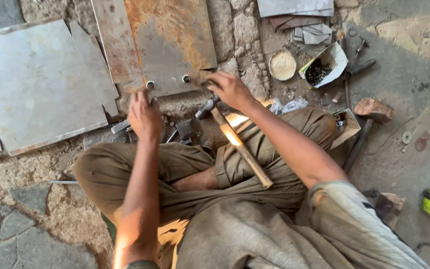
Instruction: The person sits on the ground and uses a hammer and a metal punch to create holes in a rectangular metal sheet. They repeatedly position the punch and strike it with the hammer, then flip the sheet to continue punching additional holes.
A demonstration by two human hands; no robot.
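The left hand (144, 117) and the right hand (231, 89) are apart, both reaching forward to the near edge of a rusty metal sheet (160, 42) lying on the stone ground (26, 224). The left hand is knuckles-up at the sheet's near left corner; whether its fingers clamp anything cannot be told. The right hand's fingers curl down onto the sheet's near right edge and seem to pinch it.

The sheet is flat and roughly rectangular, its long axis running away from the person, with orange rust on top, bare grey toward the near edge and two small holes punched there.

A hammer (237, 142) lies loose across the person's lap, held by neither hand. Its pale, worn wooden handle runs diagonally, the butt pointing toward the person's right knee and the dark steel head lying just below the right hand.

Left of the rusty sheet lies a larger grey metal sheet (36, 84), dull, with notched corners. To the right sit a round tin (282, 65) of pale paste, a white carton (327, 64) of small dark bits, and a sledgehammer (367, 124) with a rough head.
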